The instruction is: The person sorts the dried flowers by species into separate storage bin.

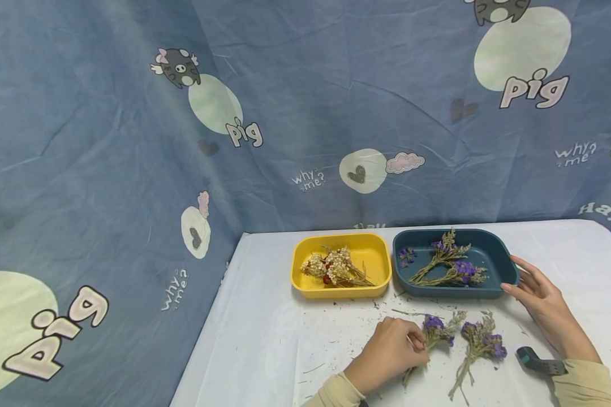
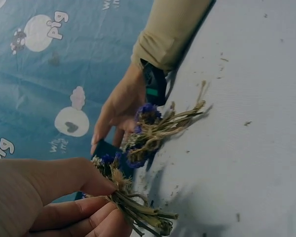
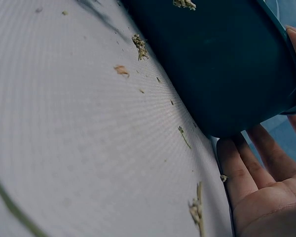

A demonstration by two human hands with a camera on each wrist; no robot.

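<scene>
My left hand [image 1: 393, 350] pinches the tied stems of a bunch of dried purple flowers [image 1: 434, 322] between thumb and fingers, low over the table. The cut stem ends [image 2: 153, 217] stick out past the fingers in the left wrist view. Against the right end of a dark teal tray [image 1: 455, 293] is my right hand [image 1: 545, 305], its thumb at the front corner of the rim and its fingers around the end wall. Two similar bunches [image 1: 465, 271] and a loose purple flower head [image 1: 406, 257] lie inside that tray. Another purple bunch [image 1: 481, 345] rests on the table between the hands.
A yellow tray [image 1: 336, 293] with dried white flowers [image 1: 336, 265] and red bits stands left of the teal tray. Stem scraps [image 3: 140, 47] and crumbs dot the white table [image 1: 254, 339]. A blue printed curtain [image 1: 305, 113] hangs behind and along the left side.
</scene>
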